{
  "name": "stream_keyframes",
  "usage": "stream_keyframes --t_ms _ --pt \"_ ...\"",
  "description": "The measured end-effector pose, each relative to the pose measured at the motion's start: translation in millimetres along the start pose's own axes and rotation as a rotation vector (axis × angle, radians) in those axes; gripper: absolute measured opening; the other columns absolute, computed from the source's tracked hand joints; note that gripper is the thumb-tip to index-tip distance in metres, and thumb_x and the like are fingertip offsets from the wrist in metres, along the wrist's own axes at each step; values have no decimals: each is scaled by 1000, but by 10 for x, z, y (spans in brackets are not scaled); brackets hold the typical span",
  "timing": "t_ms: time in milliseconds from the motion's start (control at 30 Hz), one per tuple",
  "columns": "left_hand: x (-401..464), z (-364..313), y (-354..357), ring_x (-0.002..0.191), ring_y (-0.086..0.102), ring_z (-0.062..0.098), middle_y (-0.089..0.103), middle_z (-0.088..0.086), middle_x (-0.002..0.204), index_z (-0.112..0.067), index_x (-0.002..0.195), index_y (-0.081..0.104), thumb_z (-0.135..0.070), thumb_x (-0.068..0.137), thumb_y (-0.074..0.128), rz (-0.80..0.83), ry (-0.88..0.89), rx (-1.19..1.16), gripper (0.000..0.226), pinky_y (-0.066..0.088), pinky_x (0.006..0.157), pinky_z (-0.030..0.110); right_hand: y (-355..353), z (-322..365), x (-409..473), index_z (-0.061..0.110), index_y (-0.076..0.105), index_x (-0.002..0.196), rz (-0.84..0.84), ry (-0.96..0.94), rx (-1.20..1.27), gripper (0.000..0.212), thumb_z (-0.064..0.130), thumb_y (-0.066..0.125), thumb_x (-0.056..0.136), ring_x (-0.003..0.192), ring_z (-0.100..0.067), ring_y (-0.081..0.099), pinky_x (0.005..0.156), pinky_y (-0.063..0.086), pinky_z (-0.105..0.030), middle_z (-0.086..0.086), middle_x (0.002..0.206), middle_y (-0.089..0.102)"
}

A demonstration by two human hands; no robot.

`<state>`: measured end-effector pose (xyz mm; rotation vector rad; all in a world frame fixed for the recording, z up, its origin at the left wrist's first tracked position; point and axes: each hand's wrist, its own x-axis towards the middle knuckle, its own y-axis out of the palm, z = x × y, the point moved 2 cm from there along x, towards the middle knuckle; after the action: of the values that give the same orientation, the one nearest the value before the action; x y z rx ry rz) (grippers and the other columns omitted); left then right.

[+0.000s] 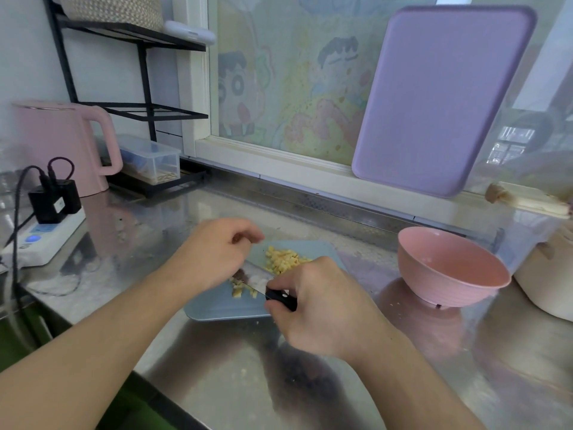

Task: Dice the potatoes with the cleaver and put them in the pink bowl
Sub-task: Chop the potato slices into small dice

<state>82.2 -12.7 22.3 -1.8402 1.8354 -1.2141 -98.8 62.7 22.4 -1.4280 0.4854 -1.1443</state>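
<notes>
Two hands worked over one blue board (pixel 217 308) on the steel counter (pixel 235 367). The right hand (pixel 322 308) gripped the black handle of one cleaver (pixel 257 274), fingers curled round it, the blade lying across the board. The left hand (pixel 217 249), fingers bent, rested by the blade's far end; whether it held anything could not be told. Potato dice (pixel 285 260) lay in two heaps: a large one beyond the blade, just past the right knuckles, and a small one on its near side under the left hand. One pink bowl (pixel 449 274) stood to the right, apart from the board. Farther off were a pink kettle (pixel 62 144), a power strip (pixel 46 234) and a purple board (pixel 440 100) leaning on the window.
</notes>
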Motion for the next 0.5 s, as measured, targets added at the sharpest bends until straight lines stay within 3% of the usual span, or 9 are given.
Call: stream_keyframes --t_ms 133,200,367,500 --pt "-97 58 -156 85 62 4 64 -8 97 -22 100 67 -10 95 66 -574 96 -101 13 50 83 20 1 -46 16 19 58 73 -56 73 43 24 37 56 90 62 -21 58 50 45 -33 0 63 59" --pt "-159 16 -194 82 59 8 61 -4 97 -18 100 63 -12 97 65 -671 90 -129 8 45 76 15 -27 -105 39 22 68 85 -141 178 72 20 38 57 91 68 -18 61 57 50 -31 3 70 66" --pt "-259 46 63 82 61 10 64 -9 90 -25 97 63 -15 95 65 -430 -134 -77 10 42 67 19 -200 -402 42 19 70 81 -275 512 495 21 26 56 95 35 -20 54 43 43 -30 -8 56 66" --pt "-459 117 227 118 57 22 54 -5 124 -27 124 56 -18 89 59 -133 -353 145 35 53 93 39 -409 -603 -69 5 65 68 -265 605 593 31 21 52 91 36 -25 47 43 45 -33 -24 54 63"
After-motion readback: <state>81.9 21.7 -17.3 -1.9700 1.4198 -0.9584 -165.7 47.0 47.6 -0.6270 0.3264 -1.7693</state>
